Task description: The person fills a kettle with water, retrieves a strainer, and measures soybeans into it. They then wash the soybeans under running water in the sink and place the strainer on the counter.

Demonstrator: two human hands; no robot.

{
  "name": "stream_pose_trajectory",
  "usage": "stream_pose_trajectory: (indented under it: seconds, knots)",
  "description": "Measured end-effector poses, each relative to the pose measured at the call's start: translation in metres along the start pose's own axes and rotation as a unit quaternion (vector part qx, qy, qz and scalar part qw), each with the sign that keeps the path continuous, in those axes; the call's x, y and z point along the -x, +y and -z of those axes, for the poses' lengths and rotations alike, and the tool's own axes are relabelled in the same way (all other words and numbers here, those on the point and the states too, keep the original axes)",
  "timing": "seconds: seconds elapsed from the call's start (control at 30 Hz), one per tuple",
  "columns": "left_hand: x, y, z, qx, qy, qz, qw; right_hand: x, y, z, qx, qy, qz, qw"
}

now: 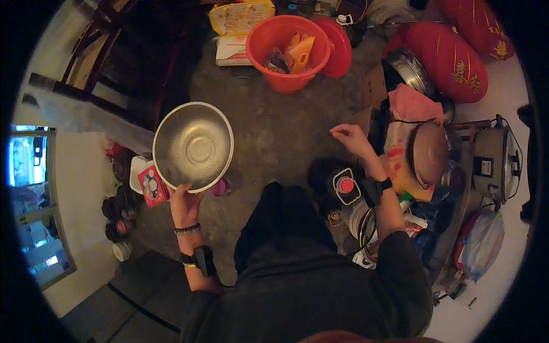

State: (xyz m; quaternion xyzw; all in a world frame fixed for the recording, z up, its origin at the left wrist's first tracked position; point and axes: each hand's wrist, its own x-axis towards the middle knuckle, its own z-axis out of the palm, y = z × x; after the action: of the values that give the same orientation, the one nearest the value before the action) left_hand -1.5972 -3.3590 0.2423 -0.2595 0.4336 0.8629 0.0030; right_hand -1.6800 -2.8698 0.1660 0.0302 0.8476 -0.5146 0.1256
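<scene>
My left hand (185, 205) grips the near rim of a round metal colander (193, 145), tilted so its perforated inside faces up. Just left of that hand is a red box (152, 187) with a printed picture; whether it touches my fingers cannot be told. My right hand (352, 139) hovers above the floor at the right, fingers curled together with nothing visible in them. Nearest to it, below the wrist, stands a container with a pink-red cap (345, 185) and a white carrying handle.
Ahead stands a red plastic bucket (288, 83) holding bags, its red lid (339, 47) leaning beside it. A cluttered rack on the right bears a brown lidded pot (430, 154) and an electric cooker (493, 158). Red lanterns (448, 62) lie behind. Jars (112, 208) line the left wall.
</scene>
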Motion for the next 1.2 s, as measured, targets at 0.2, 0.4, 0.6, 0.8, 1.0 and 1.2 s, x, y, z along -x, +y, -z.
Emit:
stream_pose_trajectory:
  seconds: [0.2, 0.4, 0.6, 0.8, 1.0, 1.2]
  knots:
    - [-0.147, -0.004, -0.072, 0.030, 0.001, 0.075, 0.997, -0.092, 0.032, 0.047, -0.022, 0.062, -0.087, 0.994]
    - [-0.275, -0.021, -0.149, 0.059, 0.005, 0.098, 0.993, -0.228, 0.075, 0.062, 0.058, 0.056, -0.104, 0.991]
    - [-0.358, -0.036, -0.185, 0.096, 0.014, 0.110, 0.989, -0.305, 0.105, 0.070, 0.072, 0.017, -0.152, 0.986]
    - [-0.410, -0.033, -0.199, 0.117, 0.041, 0.148, 0.981, -0.355, 0.103, 0.064, 0.041, -0.018, -0.167, 0.985]
    - [-0.448, -0.029, -0.195, 0.093, 0.060, 0.148, 0.983, -0.387, 0.088, 0.044, 0.060, -0.049, -0.195, 0.978]
    - [-0.491, -0.013, -0.171, 0.084, 0.036, 0.173, 0.981, -0.398, 0.081, 0.013, 0.117, -0.037, -0.228, 0.966]
